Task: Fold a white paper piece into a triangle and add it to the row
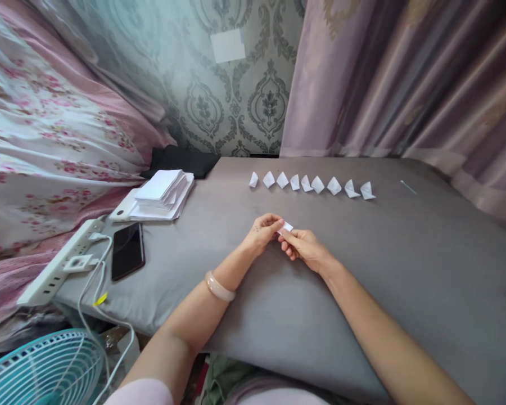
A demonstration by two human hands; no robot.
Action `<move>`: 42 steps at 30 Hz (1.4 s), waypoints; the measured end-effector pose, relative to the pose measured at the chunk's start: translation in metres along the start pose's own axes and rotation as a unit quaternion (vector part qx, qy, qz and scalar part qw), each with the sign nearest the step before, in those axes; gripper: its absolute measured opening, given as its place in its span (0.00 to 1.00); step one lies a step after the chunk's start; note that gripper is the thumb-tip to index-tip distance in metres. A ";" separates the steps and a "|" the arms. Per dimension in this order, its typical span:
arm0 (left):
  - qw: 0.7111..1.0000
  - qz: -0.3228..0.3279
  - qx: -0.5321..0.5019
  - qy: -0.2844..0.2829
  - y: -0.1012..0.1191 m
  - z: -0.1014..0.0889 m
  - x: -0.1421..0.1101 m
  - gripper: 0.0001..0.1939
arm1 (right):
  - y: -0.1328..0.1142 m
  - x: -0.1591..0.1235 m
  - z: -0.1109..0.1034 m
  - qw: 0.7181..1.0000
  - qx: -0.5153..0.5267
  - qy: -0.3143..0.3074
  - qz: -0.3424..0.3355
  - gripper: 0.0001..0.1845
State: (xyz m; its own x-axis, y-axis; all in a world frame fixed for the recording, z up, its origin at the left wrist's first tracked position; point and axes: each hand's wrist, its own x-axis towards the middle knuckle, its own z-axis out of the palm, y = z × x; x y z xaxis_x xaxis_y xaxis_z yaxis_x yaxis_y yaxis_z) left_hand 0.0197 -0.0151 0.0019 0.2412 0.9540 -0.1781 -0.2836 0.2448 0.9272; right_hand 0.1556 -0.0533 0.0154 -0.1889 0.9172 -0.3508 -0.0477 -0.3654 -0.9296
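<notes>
Pinching small white folded paper (285, 227) — both hands

single cam on your head, looking forward and down across the grey cloth-covered table (405, 270), your forearms up close at the bottom edge, patterned grey damask wallpaper (236, 107) straight ahead

text: none I can read | paper stack (162, 194): blank on top | phone (127, 250): screen dark | power strip (59, 267): any marking too small to read | white card on wall (228, 45): blank | folded paper between my fingers (285, 228): plain white
</notes>
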 end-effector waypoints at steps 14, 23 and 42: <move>0.992 -0.116 -0.039 0.038 0.006 -0.004 0.002 0.12 | 0.010 0.008 -0.008 0.841 -0.319 0.104 -0.424 0.11; 0.986 -0.025 0.164 0.025 0.002 -0.008 -0.003 0.19 | 0.010 0.011 -0.008 0.845 -0.318 0.144 -0.405 0.10; 0.866 0.267 0.422 -0.031 -0.004 -0.006 0.002 0.07 | 0.016 0.019 -0.012 0.828 -0.357 0.221 -0.372 0.13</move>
State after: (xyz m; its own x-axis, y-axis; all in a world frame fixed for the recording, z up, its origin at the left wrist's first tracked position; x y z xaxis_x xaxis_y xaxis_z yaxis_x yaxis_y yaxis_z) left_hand 0.0158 -0.0134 -0.0039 0.3424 0.8741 0.3445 0.4027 -0.4678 0.7868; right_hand 0.1630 -0.0401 -0.0079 0.0171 0.8720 0.4892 0.6314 0.3700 -0.6816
